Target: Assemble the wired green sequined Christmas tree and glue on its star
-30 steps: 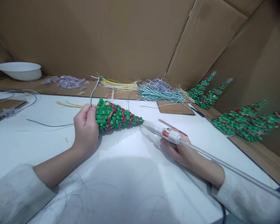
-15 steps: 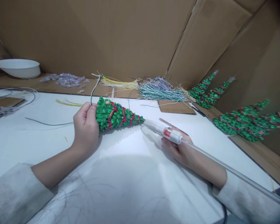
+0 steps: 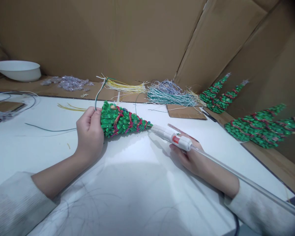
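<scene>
Closest in, two pale knit sleeves rest on the smooth white table [image 3: 137,196]. The right hand [image 3: 196,159], at about four o'clock, has its fingers wrapped around a white plastic glue gun [image 3: 173,138] with a clear glue stick [image 3: 248,182] trailing back from it, and its nozzle touches the tip of the tree. The left hand [image 3: 89,134] has its fingers clamped on the wide base of a cone-shaped green sequinned tree [image 3: 121,122], wound with red glitter cord and lying on its side at mid-table. Farther off, at twelve o'clock, lie bundles of thin coloured wires [image 3: 162,93]. At two o'clock, finished sequinned trees [image 3: 258,126] lean against the cardboard wall [image 3: 137,39]. At ten o'clock sits a shallow white bowl [image 3: 16,70].
</scene>
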`<action>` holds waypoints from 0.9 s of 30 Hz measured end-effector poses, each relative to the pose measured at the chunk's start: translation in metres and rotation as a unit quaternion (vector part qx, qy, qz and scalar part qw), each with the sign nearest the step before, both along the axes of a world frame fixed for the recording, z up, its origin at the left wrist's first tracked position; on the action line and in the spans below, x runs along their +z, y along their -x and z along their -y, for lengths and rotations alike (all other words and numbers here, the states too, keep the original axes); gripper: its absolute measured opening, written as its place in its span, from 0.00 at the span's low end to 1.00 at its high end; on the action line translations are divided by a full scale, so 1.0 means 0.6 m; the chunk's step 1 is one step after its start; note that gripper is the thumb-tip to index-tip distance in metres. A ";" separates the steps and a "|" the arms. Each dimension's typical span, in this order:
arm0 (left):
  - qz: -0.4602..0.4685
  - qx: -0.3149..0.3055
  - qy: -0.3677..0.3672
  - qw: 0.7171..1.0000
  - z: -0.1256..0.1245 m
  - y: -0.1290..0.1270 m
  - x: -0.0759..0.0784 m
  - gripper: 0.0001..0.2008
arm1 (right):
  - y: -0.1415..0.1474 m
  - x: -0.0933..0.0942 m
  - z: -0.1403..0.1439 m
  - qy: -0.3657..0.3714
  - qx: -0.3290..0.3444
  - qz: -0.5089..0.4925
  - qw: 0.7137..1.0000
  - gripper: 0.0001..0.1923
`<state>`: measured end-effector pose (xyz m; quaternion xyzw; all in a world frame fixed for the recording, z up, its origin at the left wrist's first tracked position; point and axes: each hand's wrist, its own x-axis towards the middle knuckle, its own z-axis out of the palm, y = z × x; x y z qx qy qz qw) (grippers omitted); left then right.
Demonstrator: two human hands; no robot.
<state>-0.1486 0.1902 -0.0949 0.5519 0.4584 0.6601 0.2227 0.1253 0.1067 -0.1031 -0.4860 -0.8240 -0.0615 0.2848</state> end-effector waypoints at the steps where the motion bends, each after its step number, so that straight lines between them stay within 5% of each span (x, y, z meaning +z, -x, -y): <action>1: 0.000 -0.001 0.001 1.000 0.000 0.000 0.001 0.12 | 0.000 0.000 -0.001 -0.006 0.001 -0.001 1.000 0.02; 27: -0.006 -0.002 -0.003 1.000 0.001 0.001 0.001 0.12 | -0.001 0.004 0.005 0.012 -0.010 0.015 1.000 0.03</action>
